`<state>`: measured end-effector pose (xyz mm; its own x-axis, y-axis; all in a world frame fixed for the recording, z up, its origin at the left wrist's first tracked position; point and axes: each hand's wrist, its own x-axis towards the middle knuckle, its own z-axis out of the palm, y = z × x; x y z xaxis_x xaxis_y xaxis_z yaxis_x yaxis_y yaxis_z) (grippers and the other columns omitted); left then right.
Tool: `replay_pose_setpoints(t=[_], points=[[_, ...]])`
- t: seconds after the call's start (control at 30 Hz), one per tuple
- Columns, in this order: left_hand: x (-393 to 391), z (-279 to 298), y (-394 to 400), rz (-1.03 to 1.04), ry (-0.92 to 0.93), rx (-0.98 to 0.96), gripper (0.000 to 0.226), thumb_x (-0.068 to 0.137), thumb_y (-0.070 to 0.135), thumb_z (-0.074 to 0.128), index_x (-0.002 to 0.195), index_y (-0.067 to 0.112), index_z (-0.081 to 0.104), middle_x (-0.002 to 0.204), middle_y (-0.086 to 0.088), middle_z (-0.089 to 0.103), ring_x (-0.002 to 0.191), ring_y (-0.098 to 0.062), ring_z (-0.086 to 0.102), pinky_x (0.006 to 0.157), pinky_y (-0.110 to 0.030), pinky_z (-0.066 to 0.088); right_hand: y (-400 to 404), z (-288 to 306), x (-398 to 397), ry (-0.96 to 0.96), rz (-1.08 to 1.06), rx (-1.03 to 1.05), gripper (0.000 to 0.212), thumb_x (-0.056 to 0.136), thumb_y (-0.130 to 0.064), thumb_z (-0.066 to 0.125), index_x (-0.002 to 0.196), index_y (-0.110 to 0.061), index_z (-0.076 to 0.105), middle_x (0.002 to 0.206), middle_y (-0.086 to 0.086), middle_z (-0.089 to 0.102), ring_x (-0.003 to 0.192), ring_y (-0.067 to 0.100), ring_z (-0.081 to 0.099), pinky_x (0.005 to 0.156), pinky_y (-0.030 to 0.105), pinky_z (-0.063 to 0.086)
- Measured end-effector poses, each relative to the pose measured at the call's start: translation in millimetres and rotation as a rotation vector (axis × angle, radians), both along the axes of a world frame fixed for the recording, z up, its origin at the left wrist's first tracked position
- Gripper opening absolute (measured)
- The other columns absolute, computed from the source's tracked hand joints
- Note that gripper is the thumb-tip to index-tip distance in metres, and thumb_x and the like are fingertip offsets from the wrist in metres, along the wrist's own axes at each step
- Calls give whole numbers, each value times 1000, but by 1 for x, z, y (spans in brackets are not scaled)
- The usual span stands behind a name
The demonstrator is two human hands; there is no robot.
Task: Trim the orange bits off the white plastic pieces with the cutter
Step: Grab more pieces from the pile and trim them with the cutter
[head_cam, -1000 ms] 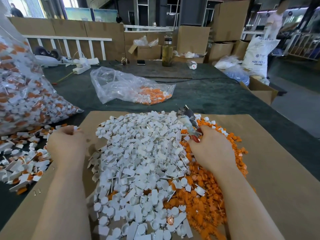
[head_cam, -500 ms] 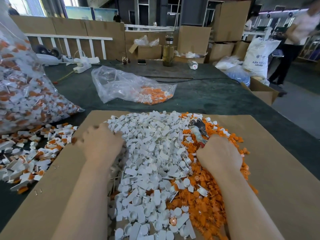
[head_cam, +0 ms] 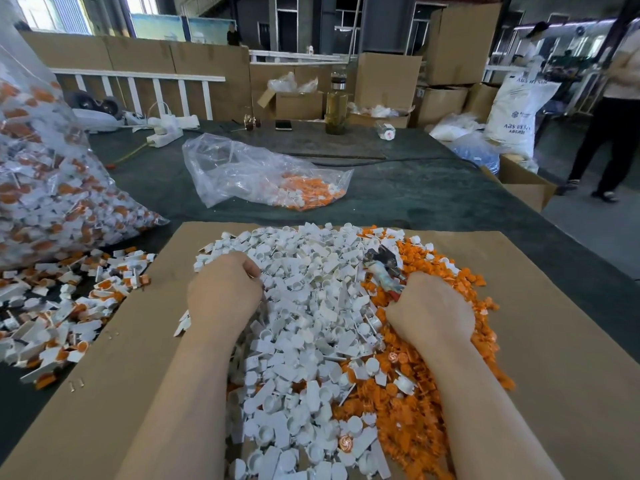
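A heap of white plastic pieces (head_cam: pixel 311 306) lies on a cardboard sheet (head_cam: pixel 554 341), with a heap of orange bits (head_cam: pixel 415 427) along its right side. My left hand (head_cam: pixel 221 296) rests on the left edge of the white heap with its fingers curled down into the pieces; what they hold is hidden. My right hand (head_cam: pixel 433 306) grips the cutter (head_cam: pixel 384 268), whose worn jaws stick up and away from me over the border between white and orange.
Untrimmed white-and-orange pieces (head_cam: pixel 62 306) lie loose at the left, below a big clear bag (head_cam: pixel 45 188) full of them. A flatter bag with orange bits (head_cam: pixel 270 174) lies behind the cardboard. A bottle (head_cam: pixel 336 105), boxes and a standing person (head_cam: pixel 609 116) are at the back.
My left hand has moved right from the loose pieces at the left onto the white heap. My right hand with the cutter has shifted slightly right and toward me.
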<state>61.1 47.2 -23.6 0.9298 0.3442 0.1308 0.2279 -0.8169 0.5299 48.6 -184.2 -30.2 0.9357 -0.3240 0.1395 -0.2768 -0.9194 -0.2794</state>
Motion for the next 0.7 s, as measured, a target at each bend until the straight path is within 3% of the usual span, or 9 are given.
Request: replay_pose_setpoints(t=[0.1, 0.2, 0.37, 0.47, 0.57, 0.7], points=[[0, 0, 0, 11, -52, -42, 12, 88, 16, 66, 87, 27, 67, 90, 6, 69, 88, -21, 62, 75, -33, 51, -1, 0, 2, 27, 4, -25, 16, 84, -27, 60, 84, -21, 45, 73, -5, 43, 61, 15, 45, 49, 27, 33], [-1, 3, -2, 0, -129, -183, 10, 86, 17, 70, 85, 27, 70, 76, 14, 65, 73, -8, 61, 60, -25, 43, -1, 0, 2, 15, 9, -49, 13, 85, -30, 60, 85, -23, 48, 78, -5, 49, 60, 12, 45, 46, 25, 32], [-3, 12, -11, -98, -191, -659, 14, 88, 12, 72, 81, 24, 73, 65, 8, 72, 52, -1, 64, 52, -16, 49, -2, -1, 3, -4, 37, -25, 10, 84, -29, 57, 89, -24, 49, 79, -5, 51, 65, 14, 51, 50, 27, 39], [-5, 19, -18, -157, -162, -897, 12, 92, 8, 68, 88, 17, 75, 64, 7, 73, 57, -5, 69, 56, -10, 51, -3, 0, 2, -39, 46, -21, 11, 85, -31, 55, 88, -24, 47, 75, -5, 52, 65, 15, 52, 49, 27, 40], [-6, 23, -25, -195, -80, -990, 16, 93, 8, 66, 86, 19, 75, 69, 6, 74, 62, -9, 72, 59, -13, 55, -5, 3, 1, -106, 65, 14, 14, 87, -37, 53, 86, -23, 48, 71, -6, 54, 61, 13, 52, 46, 24, 36], [-8, 27, -38, -230, -4, -1078, 16, 94, 6, 64, 87, 16, 74, 78, 1, 76, 66, -13, 74, 63, -18, 58, -4, 9, 1, -246, 192, 331, 16, 88, -33, 57, 77, -23, 52, 65, -7, 57, 56, 9, 52, 46, 24, 34]])
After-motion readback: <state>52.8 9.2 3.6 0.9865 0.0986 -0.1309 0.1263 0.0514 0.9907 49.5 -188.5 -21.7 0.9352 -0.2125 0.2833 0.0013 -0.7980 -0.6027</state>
